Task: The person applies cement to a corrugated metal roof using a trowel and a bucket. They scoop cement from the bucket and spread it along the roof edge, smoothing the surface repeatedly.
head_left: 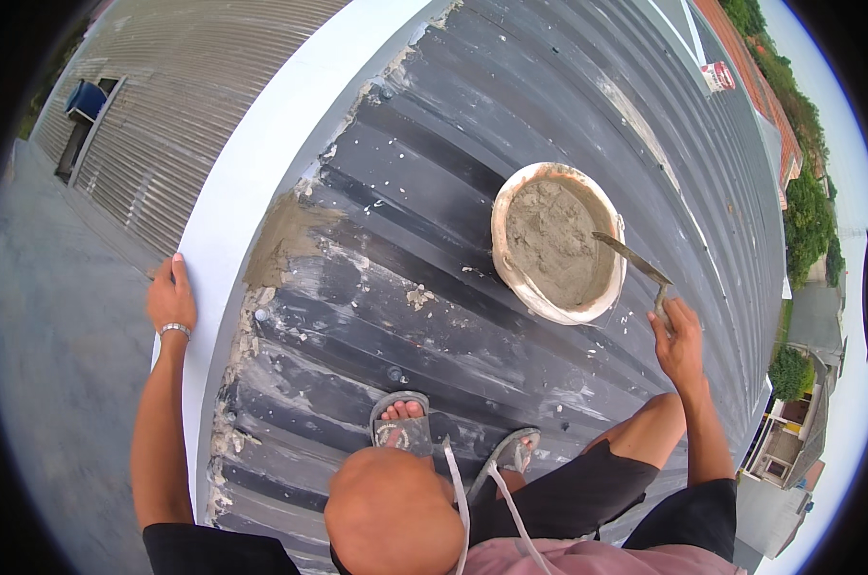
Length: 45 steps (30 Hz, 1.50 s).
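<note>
My right hand (680, 343) is closed around the handle of a trowel (635, 258). Its blade tip reaches over the rim onto the grey wet mortar (552, 230) in a round white bucket (500, 241). At the left, my left hand (171, 295) rests on the outer edge of a white parapet wall (247, 168), fingers stretched out and holding nothing. A patch of smoothed mortar (288, 238) lies where the wall's inner foot meets the dark corrugated roof (434, 235).
My sandalled feet (401, 424) stand on the ridged roof, near scattered mortar crumbs (418, 297). Beyond the wall is a drop towards a lower corrugated roof (199, 86). A small red-and-white can (717, 77) stands far right. Trees and houses lie past the right edge.
</note>
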{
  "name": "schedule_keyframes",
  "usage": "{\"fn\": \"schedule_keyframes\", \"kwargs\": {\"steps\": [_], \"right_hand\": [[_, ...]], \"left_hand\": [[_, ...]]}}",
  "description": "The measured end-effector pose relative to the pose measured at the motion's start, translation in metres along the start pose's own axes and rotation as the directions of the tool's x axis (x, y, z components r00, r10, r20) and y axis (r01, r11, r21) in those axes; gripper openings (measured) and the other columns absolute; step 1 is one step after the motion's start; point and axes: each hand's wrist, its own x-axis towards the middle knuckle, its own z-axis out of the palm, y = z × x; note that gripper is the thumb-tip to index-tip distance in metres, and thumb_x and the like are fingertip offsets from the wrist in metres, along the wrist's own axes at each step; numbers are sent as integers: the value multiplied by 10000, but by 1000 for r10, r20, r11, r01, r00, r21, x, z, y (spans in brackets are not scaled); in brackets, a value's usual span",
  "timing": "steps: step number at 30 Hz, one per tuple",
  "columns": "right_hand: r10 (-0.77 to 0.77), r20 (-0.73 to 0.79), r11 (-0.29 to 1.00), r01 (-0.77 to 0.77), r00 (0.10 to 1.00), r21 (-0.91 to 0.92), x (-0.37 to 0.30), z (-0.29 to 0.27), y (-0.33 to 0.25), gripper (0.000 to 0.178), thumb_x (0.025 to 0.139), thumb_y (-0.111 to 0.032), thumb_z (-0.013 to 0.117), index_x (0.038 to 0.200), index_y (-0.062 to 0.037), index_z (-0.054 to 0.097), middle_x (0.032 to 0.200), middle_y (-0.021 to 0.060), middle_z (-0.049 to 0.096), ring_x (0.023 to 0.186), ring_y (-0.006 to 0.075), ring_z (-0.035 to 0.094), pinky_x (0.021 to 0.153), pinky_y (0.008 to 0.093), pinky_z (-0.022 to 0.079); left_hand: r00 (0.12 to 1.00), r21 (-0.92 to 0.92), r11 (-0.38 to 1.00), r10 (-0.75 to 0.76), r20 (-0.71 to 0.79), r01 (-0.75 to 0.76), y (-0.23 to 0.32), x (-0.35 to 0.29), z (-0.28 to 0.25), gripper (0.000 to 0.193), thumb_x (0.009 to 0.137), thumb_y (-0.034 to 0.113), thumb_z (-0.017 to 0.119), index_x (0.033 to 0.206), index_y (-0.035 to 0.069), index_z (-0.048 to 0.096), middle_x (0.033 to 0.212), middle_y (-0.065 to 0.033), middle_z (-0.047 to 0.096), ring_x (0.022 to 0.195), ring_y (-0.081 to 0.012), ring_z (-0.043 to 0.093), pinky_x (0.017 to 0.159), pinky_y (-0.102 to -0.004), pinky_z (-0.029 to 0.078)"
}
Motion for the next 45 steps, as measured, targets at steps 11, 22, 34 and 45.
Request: {"fn": "schedule_keyframes", "kwargs": {"steps": [11,22,34,45], "right_hand": [[235,125,817,-265,964,512,14,4,-97,249,1043,-217,641,1099,24,671,819,93,603,683,178,572,649,328,451],[-455,698,-404,-827,552,391,31,170,-311,303,1075,-372,497,1057,-72,460,690,66,520,474,156,502,435,321,450],[-317,666,-677,-653,675,339,62,209,-451,247,984,-265,639,929,-101,463,654,42,495,559,179,546,525,355,468],[-240,695,-718,-606,678,343,80,212,-522,176,887,-172,612,875,-80,463,647,71,506,518,195,522,466,369,433]], "left_hand": [[998,65,996,-55,0,55,10,-2,-12,588,1060,535,412,1238,77,733,1206,-229,729,1139,-454,660,981,-522,498],[998,39,997,-65,4,64,16,-5,-15,551,1046,508,424,1091,50,726,1104,-246,725,1058,-470,657,940,-535,501],[1000,66,997,-29,-12,30,11,-5,-11,548,1057,493,430,1149,40,723,1181,-241,717,1103,-457,648,970,-524,490],[995,19,1000,15,-98,-14,19,-8,-9,551,1053,477,455,1018,12,748,899,-253,724,879,-485,658,822,-529,501]]}}
